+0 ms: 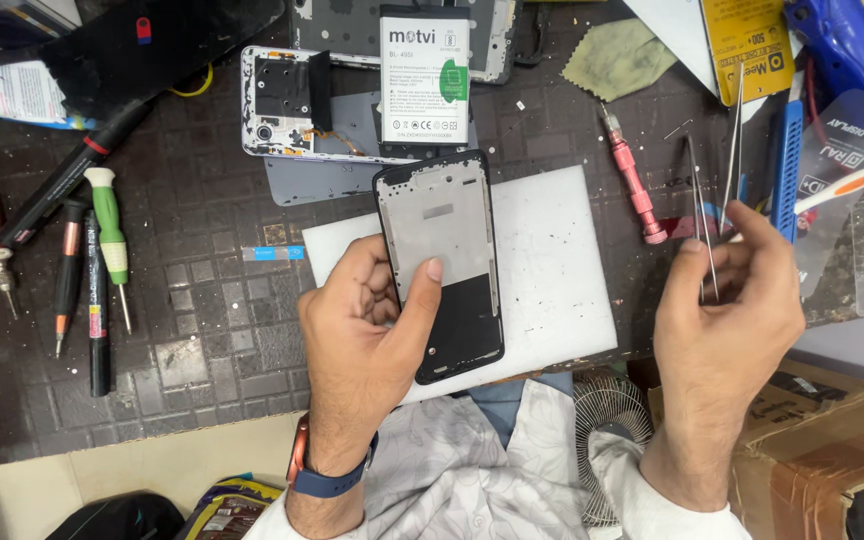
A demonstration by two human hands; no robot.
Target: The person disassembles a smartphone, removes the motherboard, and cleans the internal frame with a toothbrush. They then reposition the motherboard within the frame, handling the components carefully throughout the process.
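Tools litter a dark gridded mat around a white board.

Dark workbench carries white pad, screwdrivers, battery.

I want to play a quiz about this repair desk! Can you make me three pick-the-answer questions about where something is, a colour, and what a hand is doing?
1. Where does the phone frame sit?
A. over the white pad
B. in the cardboard box
C. on the floor

2. What colour is the handle of the screwdriver right of the pad?
A. green
B. pink
C. black

3. What is the right hand doing?
A. resting empty
B. pinching tweezers
C. gripping a bottle

Answers: 1 A, the left hand holds it above the white pad. 2 B, its handle is pink. 3 B, thin metal tweezers rise from its fingers.
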